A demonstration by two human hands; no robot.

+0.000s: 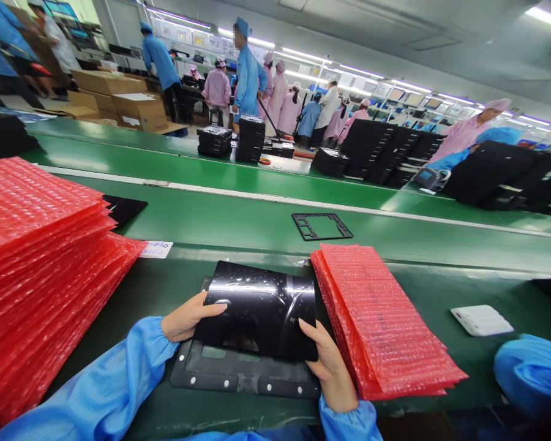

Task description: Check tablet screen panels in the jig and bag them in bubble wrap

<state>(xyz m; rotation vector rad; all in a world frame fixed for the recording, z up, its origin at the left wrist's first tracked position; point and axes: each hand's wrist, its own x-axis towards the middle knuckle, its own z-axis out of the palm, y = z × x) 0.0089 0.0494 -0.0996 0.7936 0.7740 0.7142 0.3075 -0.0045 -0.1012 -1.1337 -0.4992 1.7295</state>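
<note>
My left hand (pixel 188 317) and my right hand (pixel 328 366) grip opposite edges of a glossy black flat panel (pixel 257 309), probably a tablet or display, with its film-like surface reflecting the lights. Under the panel lies a black moulded frame or jig (pixel 243 375) with small round pegs along its near edge. Part of that frame is hidden by the panel. Just right of my right hand is a stack of red bubble-wrap bags (pixel 379 321). A taller stack of the same bags (pixel 39 263) rises left of my left arm.
A green conveyor belt (pixel 257 229) runs across the view, holding a black open frame (pixel 322 226), a white paper slip (pixel 156 249) and a white foam piece (pixel 481 320). A co-worker's blue sleeve (pixel 530 373) intrudes at right. Beyond are stacked black cases, cardboard boxes and workers.
</note>
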